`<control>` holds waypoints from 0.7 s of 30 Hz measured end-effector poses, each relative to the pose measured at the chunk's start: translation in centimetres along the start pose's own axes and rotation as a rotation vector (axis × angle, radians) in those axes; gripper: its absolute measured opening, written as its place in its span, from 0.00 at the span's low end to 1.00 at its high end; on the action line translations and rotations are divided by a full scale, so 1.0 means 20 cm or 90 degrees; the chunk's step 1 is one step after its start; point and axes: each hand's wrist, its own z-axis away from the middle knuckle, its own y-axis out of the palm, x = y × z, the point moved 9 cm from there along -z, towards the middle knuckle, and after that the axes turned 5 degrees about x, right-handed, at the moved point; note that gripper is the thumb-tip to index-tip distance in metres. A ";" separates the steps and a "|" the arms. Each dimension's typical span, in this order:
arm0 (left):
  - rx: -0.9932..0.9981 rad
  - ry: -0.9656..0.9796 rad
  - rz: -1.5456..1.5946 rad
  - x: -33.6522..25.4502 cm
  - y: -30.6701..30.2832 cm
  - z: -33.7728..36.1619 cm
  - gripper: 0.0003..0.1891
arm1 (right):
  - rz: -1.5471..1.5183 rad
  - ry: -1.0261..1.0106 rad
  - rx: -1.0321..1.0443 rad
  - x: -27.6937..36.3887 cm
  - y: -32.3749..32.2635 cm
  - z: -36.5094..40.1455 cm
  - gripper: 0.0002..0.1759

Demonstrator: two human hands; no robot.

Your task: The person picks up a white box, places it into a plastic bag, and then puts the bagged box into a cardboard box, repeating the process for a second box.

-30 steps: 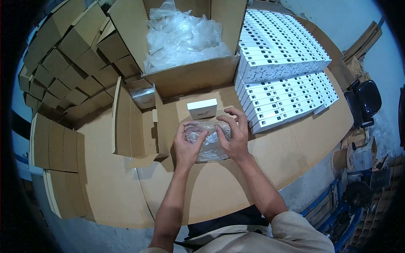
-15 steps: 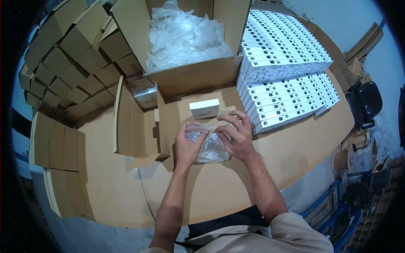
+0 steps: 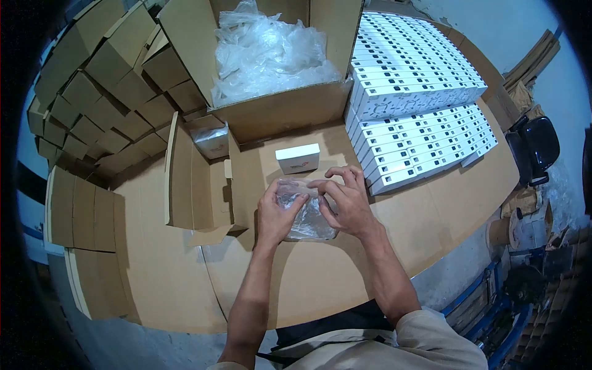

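A clear plastic bag [image 3: 311, 223] lies on the cardboard-covered table between my hands. My left hand [image 3: 275, 213] pinches its left edge between thumb and fingers. At the bag's upper right is my right hand [image 3: 346, 200], its index finger and thumb at the bag's edge and its other fingers curled; whether it grips the plastic I cannot tell. Just beyond the bag a small white box [image 3: 298, 158] with a reddish print stands on the table. Left of my hands, an open cardboard carton [image 3: 203, 191] holds a plastic-wrapped white item [image 3: 211, 142] at its far end.
A large open carton [image 3: 283, 111] full of clear plastic bags [image 3: 268, 55] stands at the back. Rows of white boxes [image 3: 419, 80] are stacked at the right. Brown cartons [image 3: 105, 98] are piled at the left, with more brown boxes [image 3: 83, 209] at the table's left edge.
My right hand has shifted slightly left along the top of the bag, its index finger now stretched across the bag's upper edge. My left hand has barely moved.
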 end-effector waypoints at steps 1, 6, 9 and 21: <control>0.003 0.001 -0.003 0.00 0.00 0.00 0.19 | -0.002 0.010 0.009 0.00 0.00 0.00 0.16; 0.016 -0.014 -0.009 0.00 0.01 0.01 0.19 | -0.002 0.026 0.026 -0.02 0.01 0.01 0.18; 0.030 0.013 0.028 -0.02 0.02 0.01 0.21 | -0.002 0.027 0.015 -0.02 0.02 0.01 0.16; 0.009 0.085 -0.099 -0.15 0.02 0.05 0.25 | 0.000 0.056 0.082 0.05 -0.01 -0.10 0.08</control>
